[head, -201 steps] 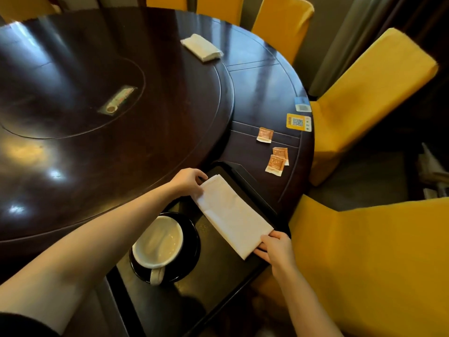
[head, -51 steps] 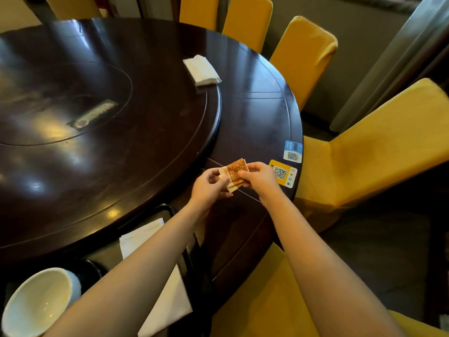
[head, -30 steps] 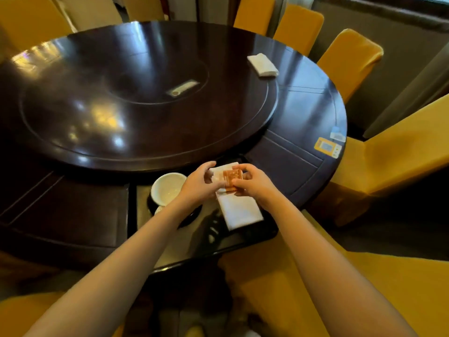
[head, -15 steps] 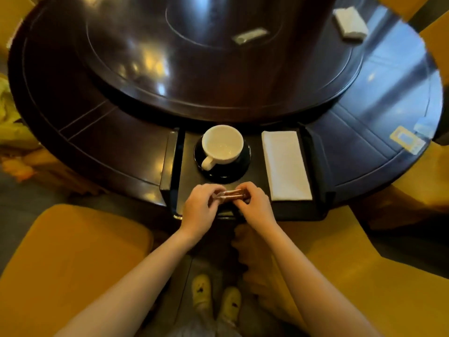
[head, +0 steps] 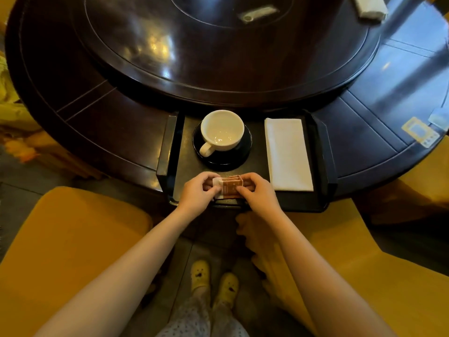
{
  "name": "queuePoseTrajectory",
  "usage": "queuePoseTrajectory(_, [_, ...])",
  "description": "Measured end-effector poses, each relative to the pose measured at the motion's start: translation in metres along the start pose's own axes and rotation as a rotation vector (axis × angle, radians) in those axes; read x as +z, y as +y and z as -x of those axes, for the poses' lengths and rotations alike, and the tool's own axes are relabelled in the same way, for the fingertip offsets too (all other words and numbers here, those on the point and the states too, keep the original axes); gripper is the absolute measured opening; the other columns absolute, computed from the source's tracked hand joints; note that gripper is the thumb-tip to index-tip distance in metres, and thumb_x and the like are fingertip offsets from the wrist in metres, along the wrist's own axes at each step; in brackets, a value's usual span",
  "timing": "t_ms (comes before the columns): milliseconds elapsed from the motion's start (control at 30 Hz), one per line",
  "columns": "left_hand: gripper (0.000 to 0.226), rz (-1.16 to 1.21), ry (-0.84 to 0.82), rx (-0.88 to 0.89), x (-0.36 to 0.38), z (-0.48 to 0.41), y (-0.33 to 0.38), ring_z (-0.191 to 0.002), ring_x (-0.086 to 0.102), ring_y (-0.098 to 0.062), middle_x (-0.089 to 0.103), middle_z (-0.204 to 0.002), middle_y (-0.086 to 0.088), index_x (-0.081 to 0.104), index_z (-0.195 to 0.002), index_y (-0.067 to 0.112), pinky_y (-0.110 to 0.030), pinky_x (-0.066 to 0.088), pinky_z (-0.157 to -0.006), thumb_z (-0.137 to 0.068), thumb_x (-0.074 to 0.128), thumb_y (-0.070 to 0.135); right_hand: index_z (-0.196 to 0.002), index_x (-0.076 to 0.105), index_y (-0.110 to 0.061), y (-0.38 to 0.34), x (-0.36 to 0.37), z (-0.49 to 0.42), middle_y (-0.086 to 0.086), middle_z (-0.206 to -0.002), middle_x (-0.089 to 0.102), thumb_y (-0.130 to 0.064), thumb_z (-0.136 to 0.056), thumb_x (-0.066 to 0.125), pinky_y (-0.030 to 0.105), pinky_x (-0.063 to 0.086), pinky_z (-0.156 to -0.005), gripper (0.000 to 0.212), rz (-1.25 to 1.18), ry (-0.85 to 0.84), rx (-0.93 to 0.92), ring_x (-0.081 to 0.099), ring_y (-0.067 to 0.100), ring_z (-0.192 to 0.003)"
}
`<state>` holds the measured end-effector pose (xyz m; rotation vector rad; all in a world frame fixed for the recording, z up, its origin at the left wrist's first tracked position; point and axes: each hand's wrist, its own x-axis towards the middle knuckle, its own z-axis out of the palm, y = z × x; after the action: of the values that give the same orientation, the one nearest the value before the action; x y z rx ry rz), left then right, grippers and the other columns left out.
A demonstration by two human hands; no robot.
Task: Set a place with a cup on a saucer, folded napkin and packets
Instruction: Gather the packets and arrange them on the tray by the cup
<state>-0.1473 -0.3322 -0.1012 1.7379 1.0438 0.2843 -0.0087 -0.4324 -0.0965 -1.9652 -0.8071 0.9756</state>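
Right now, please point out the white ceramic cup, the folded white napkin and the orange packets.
white ceramic cup (head: 222, 130): head view, inner bowl.
folded white napkin (head: 287, 154): head view, centre of cloth.
orange packets (head: 230, 189): head view, front packet's face.

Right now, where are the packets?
In the head view the packets sit near the tray's front edge, pinched between the left hand and right hand, just in front of the saucer, left of the folded napkin.
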Motion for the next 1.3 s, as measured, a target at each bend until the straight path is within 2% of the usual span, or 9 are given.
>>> queuePoseTrajectory(233, [0.027, -0.115, -0.025, -0.182, -0.003, -0.014, 0.005, -0.085, 0.066, -0.021, 0.065, -0.106, -0.009, 0.062, -0.113, 0.014, -0.028, 0.056, -0.068, -0.087, 0.061, 0.011, -0.116, 0.056, -0.015, -0.007, 0.008, -0.012, -0.004, -0.09, 0.057, -0.017, -0.088, 0.061, 0.025, 0.049, -0.076, 0.028, 0.151, 0.012, 0.114, 0.056, 0.01, -0.086])
queuePoseTrajectory(400, [0.035, -0.204, 0.009, -0.15, -0.009, -0.016, 0.007, -0.072, 0.064, -0.017, 0.053, -0.108, -0.007, 0.057, -0.121, 0.013, -0.015, 0.045, -0.053, -0.087, 0.06, 0.01, -0.115, 0.056, -0.015, -0.009, 0.005, -0.013, -0.004, -0.088, 0.058, -0.024, -0.089, 0.06, 0.025, 0.049, -0.073, 0.028, 0.182, 0.057, 0.103, 0.057, 0.01, -0.083])
queuePoseTrajectory(500, [0.033, -0.177, 0.055, -0.176, -0.019, -0.014, 0.005, -0.066, 0.063, -0.012, 0.056, -0.108, -0.006, 0.055, -0.123, 0.014, -0.017, 0.048, -0.057, -0.089, 0.058, 0.014, -0.117, 0.055, -0.012, -0.009, -0.006, -0.014, -0.005, -0.089, 0.059, -0.025, -0.093, 0.053, 0.034, 0.054, -0.082, 0.027, 0.048, 0.129, 0.139, 0.061, 0.014, -0.086])
queuePoseTrajectory(600, [0.038, -0.015, 0.141, -0.252, -0.03, -0.02, 0.007, -0.077, 0.064, -0.014, 0.058, -0.116, -0.007, 0.048, -0.131, 0.014, -0.034, 0.056, -0.079, -0.093, 0.052, 0.014, -0.113, 0.057, -0.009, -0.015, -0.021, -0.029, 0.001, -0.088, 0.062, -0.023, -0.097, 0.046, 0.032, 0.056, -0.078, 0.024, -0.082, 0.2, 0.208, 0.063, 0.015, -0.08])
queuePoseTrajectory(733, [0.051, 0.108, 0.189, -0.293, -0.04, -0.045, 0.018, -0.118, 0.052, -0.024, 0.047, -0.138, -0.008, 0.037, -0.141, 0.02, -0.043, 0.048, -0.098, -0.093, 0.047, 0.009, -0.111, 0.059, -0.005, -0.03, -0.027, -0.06, 0.011, -0.094, 0.064, -0.02, -0.098, 0.043, 0.024, 0.055, -0.064, 0.025, -0.125, 0.209, 0.259, 0.062, 0.016, -0.073])
queuePoseTrajectory(800, [0.059, 0.14, 0.139, -0.284, -0.041, -0.054, 0.023, -0.125, 0.046, -0.024, 0.046, -0.14, -0.007, 0.034, -0.142, 0.022, -0.04, 0.043, -0.102, -0.089, 0.05, 0.004, -0.111, 0.059, -0.003, -0.035, -0.023, -0.074, 0.011, -0.09, 0.064, -0.021, -0.098, 0.045, 0.024, 0.054, -0.063, 0.026, -0.102, 0.184, 0.27, 0.061, 0.014, -0.066])
queuePoseTrajectory(900, [0.067, 0.136, 0.093, -0.268, -0.038, -0.059, 0.027, -0.132, 0.039, -0.024, 0.042, -0.144, -0.008, 0.032, -0.144, 0.02, -0.031, 0.036, -0.101, -0.085, 0.056, -0.001, -0.112, 0.057, -0.004, -0.039, -0.015, -0.085, 0.011, -0.081, 0.064, -0.021, -0.096, 0.048, 0.026, 0.055, -0.065, 0.025, -0.084, 0.175, 0.296, 0.061, 0.013, -0.059])
queuePoseTrajectory(1067, [0.065, 0.104, 0.123, -0.24, -0.034, -0.058, 0.028, -0.13, 0.042, -0.024, 0.045, -0.141, -0.008, 0.037, -0.141, 0.017, -0.031, 0.038, -0.098, -0.083, 0.059, -0.002, -0.104, 0.056, -0.007, -0.037, -0.011, -0.087, 0.005, -0.07, 0.061, -0.015, -0.094, 0.052, 0.027, 0.056, -0.065, 0.014, -0.108, 0.221, 0.318, 0.062, 0.012, -0.056])
queuePoseTrajectory(1300, [0.064, 0.024, 0.106, -0.206, -0.026, -0.056, 0.03, -0.121, 0.047, -0.019, 0.051, -0.134, -0.008, 0.04, -0.139, 0.017, -0.028, 0.04, -0.09, -0.081, 0.067, 0.009, -0.103, 0.057, -0.006, -0.035, -0.021, -0.081, 0.011, -0.08, 0.064, -0.015, -0.094, 0.052, 0.028, 0.056, -0.067, 0.014, -0.101, 0.239, 0.331, 0.061, 0.013, -0.057])
